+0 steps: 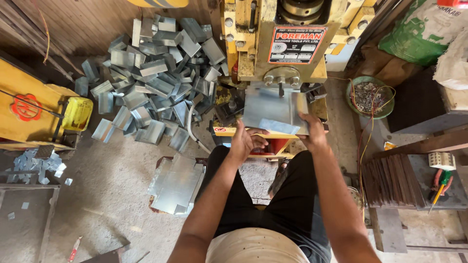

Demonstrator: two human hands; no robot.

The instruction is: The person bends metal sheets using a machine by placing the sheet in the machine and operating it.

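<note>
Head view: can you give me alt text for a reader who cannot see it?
Seen from above, a seated person's left hand and right hand hold a metal sheet under a yellow press. Bent metal pieces lie heaped on the floor to the left, flat blanks beside the knee.

Press machine [273, 44]: directly ahead of the seated person, at the far middle. Metal sheet [270, 109]: lying on the press bed, under the ram; left hand [243, 142] at its near-left edge, right hand [312, 132] at its near-right corner. Heap of bent metal pieces [156, 78]: on the floor, left of the press. Stack of flat sheets [176, 184]: on the floor, just left of the person's left knee. Bowl of scraps [369, 96]: right of the press. Sack [419, 31]: behind the bowl, far right. Stack of plates [390, 181]: right of the person's right leg.
</note>
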